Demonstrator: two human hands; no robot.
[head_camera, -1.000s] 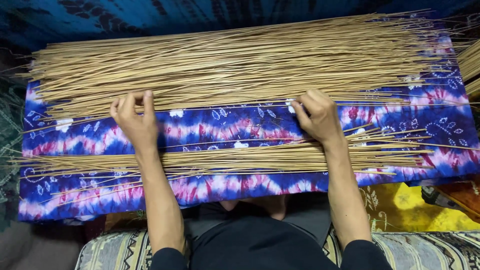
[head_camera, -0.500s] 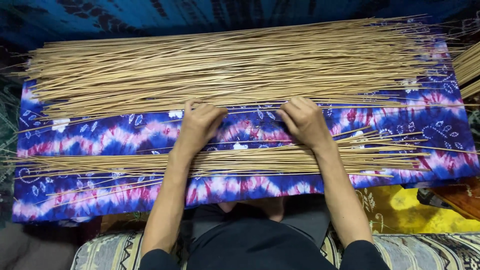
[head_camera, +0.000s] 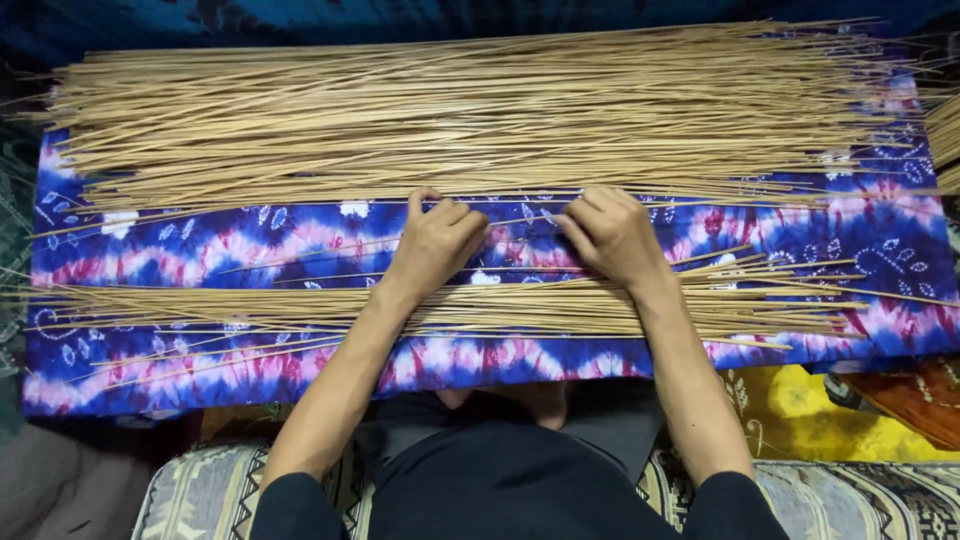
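Both hands have drawn together toward the middle since a second ago: left hand (head_camera: 432, 243) and right hand (head_camera: 612, 235), fingers curled and knuckles up, seem to pinch one thin bamboo stick (head_camera: 300, 203) lying just below the big stick pile (head_camera: 470, 110), though the fingertips hide the actual grip. Wrists rest across the smaller sorted bundle (head_camera: 440, 310), likely steadying it. Everything lies lengthwise on a blue-and-pink tie-dye cloth (head_camera: 200, 245), with a patterned cushion (head_camera: 190, 495) nearest and a yellow fabric (head_camera: 800, 400) to the right.
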